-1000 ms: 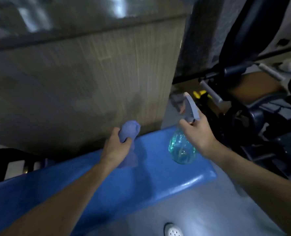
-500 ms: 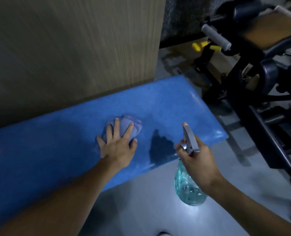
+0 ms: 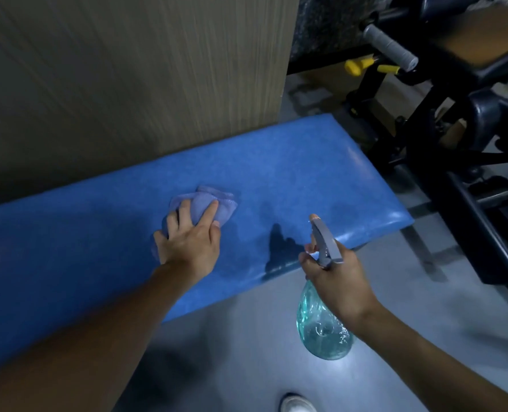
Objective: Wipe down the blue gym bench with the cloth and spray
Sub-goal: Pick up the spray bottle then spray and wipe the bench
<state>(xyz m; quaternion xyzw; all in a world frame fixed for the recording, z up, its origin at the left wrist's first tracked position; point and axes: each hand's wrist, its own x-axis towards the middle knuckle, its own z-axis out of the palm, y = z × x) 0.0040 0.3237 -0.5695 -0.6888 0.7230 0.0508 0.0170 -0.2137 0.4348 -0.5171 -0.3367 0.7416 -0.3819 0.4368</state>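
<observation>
Left hand (image 3: 191,242) presses flat, fingers spread, on the crumpled lilac cloth (image 3: 209,203) mid-pad on the glossy, grainy blue bench (image 3: 306,162). Right hand (image 3: 339,278) wraps the grey trigger of a clear teal spray bottle (image 3: 321,334), just off the bench's near edge over smooth grey floor (image 3: 246,352). Wood-grain panel (image 3: 127,69) behind the bench; black gym machine (image 3: 469,129) beyond its end.

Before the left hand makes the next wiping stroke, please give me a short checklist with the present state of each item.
1. Left hand pressed flat on the crumpled lilac cloth: ok.
2. Cloth lies on the blue padded gym bench: ok.
3. Right hand grips the clear teal spray bottle at its grey trigger head: ok.
4. Bottle holds liquid: ok.
5. Bench to the right of the cloth free of things: ok.
6. Bench wet with spray: cannot tell.
</observation>
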